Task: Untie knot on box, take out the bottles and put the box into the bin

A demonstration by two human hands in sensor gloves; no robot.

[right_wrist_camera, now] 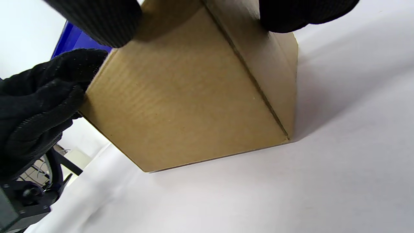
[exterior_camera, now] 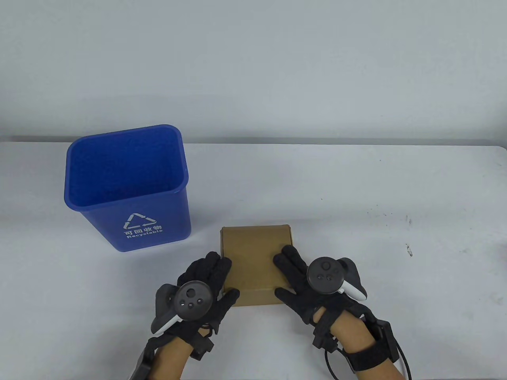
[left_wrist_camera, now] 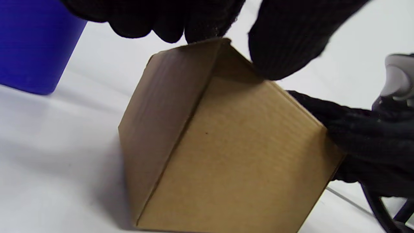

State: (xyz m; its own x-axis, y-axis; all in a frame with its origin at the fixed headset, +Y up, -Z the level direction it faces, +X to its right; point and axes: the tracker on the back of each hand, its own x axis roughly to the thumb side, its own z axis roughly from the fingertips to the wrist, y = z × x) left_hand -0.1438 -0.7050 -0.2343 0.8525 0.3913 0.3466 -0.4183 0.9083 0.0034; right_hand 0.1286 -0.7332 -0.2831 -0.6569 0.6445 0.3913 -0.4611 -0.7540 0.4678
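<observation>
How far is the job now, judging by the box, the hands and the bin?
Done, apparently: no cord or knot shows on the box, though no bottles are in view, so I cannot confirm they were removed. In hand: the left hand and right hand hold the closed box from both sides on the table. Left: putting the box into the blue bin, whose visible interior shows nothing.

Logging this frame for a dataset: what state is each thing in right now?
box: closed, resting on the table, no string or knot visible.
bin: upright, open-topped, nothing visible inside.
left hand: holds the box's left side.
right hand: holds the box's right side, fingers on top.
</observation>
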